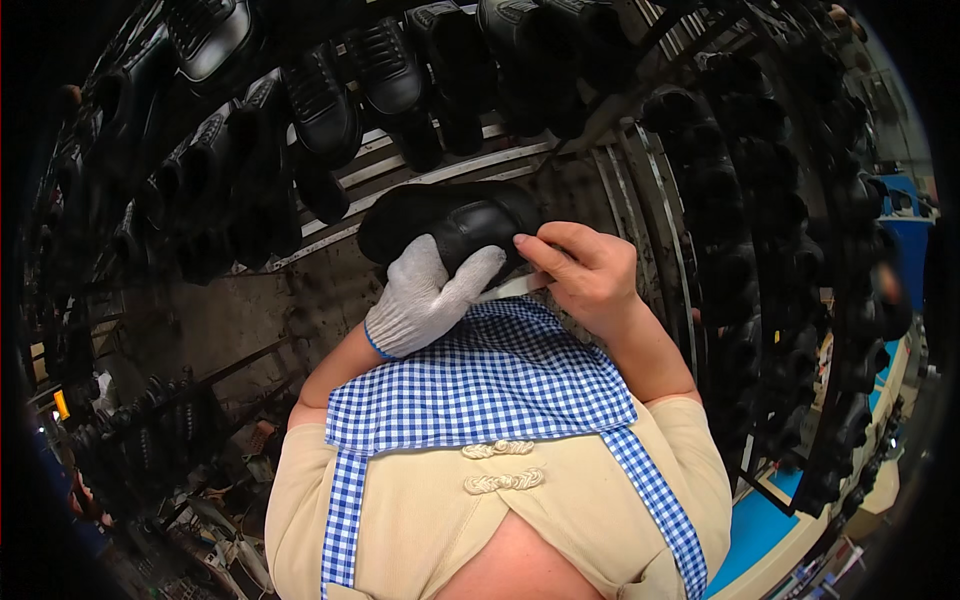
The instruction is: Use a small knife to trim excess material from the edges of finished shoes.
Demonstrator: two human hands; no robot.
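A black leather shoe [465, 225] lies on its side in front of my chest. My left hand [425, 295], in a white knitted glove with a blue cuff edge, is closed round the near side of the shoe, its thumb pressed against the leather. My right hand [592, 275] is bare, with thumb and forefinger pinched together at the shoe's right end. A flat pale strip [512, 288] sticks out leftward from beneath that hand, below the shoe. Whether the fingers grip the strip, the shoe's edge or something small between them, I cannot tell.
Black shoes [388, 75] hang in rows on a rack beyond the shoe. Another tall rack of black shoes [765, 240] stands close on my right, beside metal rails [655, 215]. A blue surface [750, 545] shows at lower right. Dark clutter [150, 430] fills the left.
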